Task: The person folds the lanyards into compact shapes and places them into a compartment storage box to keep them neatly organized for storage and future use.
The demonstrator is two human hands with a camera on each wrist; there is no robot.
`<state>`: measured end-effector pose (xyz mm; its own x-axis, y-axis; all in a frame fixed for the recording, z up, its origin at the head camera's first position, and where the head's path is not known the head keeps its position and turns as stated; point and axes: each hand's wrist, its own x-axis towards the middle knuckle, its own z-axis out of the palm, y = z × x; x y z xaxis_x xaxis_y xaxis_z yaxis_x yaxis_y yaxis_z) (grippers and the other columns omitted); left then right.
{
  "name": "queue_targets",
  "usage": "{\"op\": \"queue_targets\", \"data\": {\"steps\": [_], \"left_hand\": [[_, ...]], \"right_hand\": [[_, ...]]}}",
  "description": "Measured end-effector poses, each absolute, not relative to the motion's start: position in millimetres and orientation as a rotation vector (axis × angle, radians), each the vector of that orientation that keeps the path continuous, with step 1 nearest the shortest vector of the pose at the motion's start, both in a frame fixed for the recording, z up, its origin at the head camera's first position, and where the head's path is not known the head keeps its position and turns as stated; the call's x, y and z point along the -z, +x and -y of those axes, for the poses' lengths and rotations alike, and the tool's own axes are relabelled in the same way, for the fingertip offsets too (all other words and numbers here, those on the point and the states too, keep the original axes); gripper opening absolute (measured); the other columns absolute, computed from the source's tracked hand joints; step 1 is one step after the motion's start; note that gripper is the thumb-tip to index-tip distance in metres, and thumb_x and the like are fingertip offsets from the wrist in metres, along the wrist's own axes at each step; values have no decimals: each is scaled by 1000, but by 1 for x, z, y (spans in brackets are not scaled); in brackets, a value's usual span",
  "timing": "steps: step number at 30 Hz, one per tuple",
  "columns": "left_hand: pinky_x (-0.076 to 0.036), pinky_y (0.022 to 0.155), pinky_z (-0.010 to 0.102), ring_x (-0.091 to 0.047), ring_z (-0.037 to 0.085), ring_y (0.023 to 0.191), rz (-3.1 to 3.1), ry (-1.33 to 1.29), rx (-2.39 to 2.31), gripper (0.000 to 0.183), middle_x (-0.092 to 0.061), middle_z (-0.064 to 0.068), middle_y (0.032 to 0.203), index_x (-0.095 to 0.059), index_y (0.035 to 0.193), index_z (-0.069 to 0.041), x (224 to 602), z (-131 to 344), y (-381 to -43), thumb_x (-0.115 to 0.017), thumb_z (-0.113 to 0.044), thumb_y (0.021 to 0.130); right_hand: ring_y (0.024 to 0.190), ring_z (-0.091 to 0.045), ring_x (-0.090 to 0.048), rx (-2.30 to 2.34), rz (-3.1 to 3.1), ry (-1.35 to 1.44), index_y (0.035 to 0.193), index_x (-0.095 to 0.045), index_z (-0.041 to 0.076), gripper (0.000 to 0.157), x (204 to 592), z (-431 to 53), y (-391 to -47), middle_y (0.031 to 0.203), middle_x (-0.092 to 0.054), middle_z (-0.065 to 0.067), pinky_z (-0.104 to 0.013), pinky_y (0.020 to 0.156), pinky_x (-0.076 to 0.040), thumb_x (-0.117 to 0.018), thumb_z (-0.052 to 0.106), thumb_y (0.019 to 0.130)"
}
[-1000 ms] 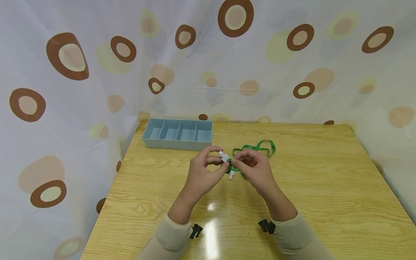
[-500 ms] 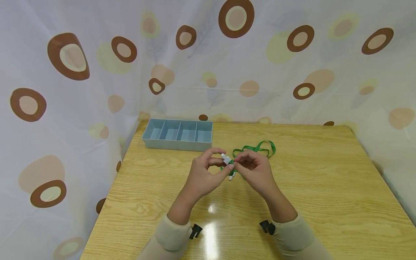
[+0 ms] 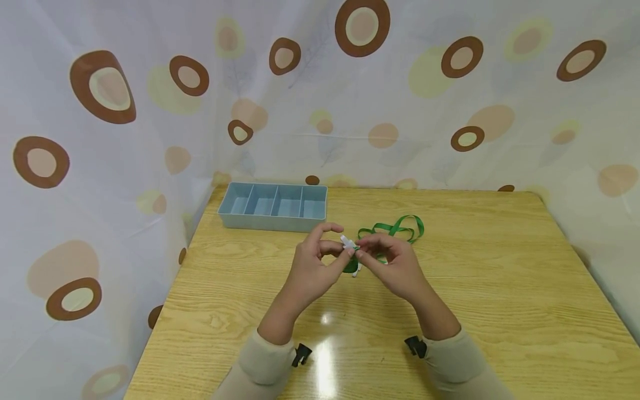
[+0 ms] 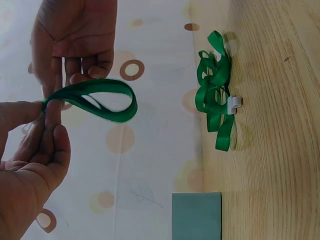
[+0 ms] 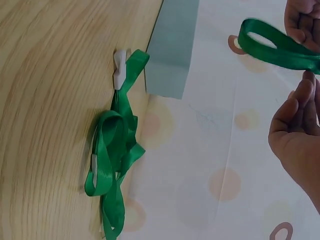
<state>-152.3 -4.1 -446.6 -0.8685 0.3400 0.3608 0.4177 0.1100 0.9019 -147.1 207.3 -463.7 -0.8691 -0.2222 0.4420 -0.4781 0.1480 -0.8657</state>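
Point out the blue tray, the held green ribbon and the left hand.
Blue tray (image 3: 272,223), head view: front wall.
Held green ribbon (image 4: 116,116), left wrist view: loop's lower side.
Left hand (image 3: 311,269), head view: back.

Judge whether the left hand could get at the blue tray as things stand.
Probably yes: the blue tray lies just beyond the left hand, with nothing visible between them and its top uncovered. The hand would likely need to release the green ribbon it pinches first.

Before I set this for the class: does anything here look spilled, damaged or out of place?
Nothing looks spilled or visibly damaged. Only the green ribbon on the table looks untidy, lying in loose, crossing loops right of the blue tray, which sits flat.
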Motion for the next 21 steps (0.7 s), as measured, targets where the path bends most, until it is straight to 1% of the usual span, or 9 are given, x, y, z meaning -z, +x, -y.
{"op": "queue_targets", "data": {"steps": [3,7,11,12,14,15,16,18,21], "left_hand": [[-60,94,38,-79,20,99,2304,-778,1906,41,-83,4,102,-52,138,-12,446,4,-152,-73,-11,102],[-58,94,37,-79,20,104,2331,-765,1891,42,-83,6,105,-49,139,-11,446,3,-152,-71,-11,103],[-57,84,33,-79,22,106,2360,-756,1863,42,-83,8,109,-50,141,-12,446,3,-152,-70,-12,104],[-57,80,33,-79,22,102,2365,-754,1857,43,-82,8,110,-50,142,-12,446,3,-152,-70,-12,104],[-54,71,32,-78,21,85,2378,-758,1833,45,-82,9,114,-50,145,-14,446,3,-152,-70,-13,104],[-54,71,32,-77,16,83,2387,-759,1815,47,-81,8,115,-50,147,-14,446,3,-152,-70,-14,105],[-54,71,31,-74,13,76,2396,-764,1801,48,-81,9,116,-49,149,-15,446,3,-153,-69,-15,105],[-51,68,30,-60,7,54,2407,-777,1776,49,-81,9,118,-50,150,-15,446,3,-153,-69,-15,105],[-48,68,27,-41,2,43,2412,-800,1753,48,-81,9,118,-51,150,-13,447,4,-153,-68,-15,106]], "right_hand": [[85,-11,-67,-1781,2225,711,113,-78,-1,21,464,-211,-148,98,-73,-10,-26,74,-58,-71,-10,96],[85,-14,-67,-1790,2219,713,111,-79,-1,19,464,-211,-148,103,-73,-14,-26,74,-59,-73,-9,95],[84,-14,-65,-1749,2231,689,108,-80,2,17,463,-209,-149,100,-72,-12,-25,74,-58,-74,-8,95],[83,-14,-65,-1738,2233,685,108,-80,3,17,463,-209,-149,99,-72,-11,-25,74,-58,-74,-7,95],[82,-14,-64,-1714,2238,680,106,-80,4,16,464,-208,-149,97,-72,-10,-25,74,-57,-74,-7,95],[81,-14,-63,-1704,2239,680,106,-80,5,16,464,-208,-150,96,-71,-11,-25,73,-57,-74,-6,95],[80,-14,-63,-1692,2238,681,105,-80,5,16,465,-207,-150,95,-71,-11,-25,73,-57,-74,-6,95],[79,-14,-63,-1671,2242,683,104,-79,6,15,465,-206,-150,93,-71,-11,-25,72,-56,-74,-6,96],[77,-13,-63,-1635,2271,686,103,-77,5,12,465,-205,-150,92,-71,-10,-27,70,-55,-72,-5,97]]}}
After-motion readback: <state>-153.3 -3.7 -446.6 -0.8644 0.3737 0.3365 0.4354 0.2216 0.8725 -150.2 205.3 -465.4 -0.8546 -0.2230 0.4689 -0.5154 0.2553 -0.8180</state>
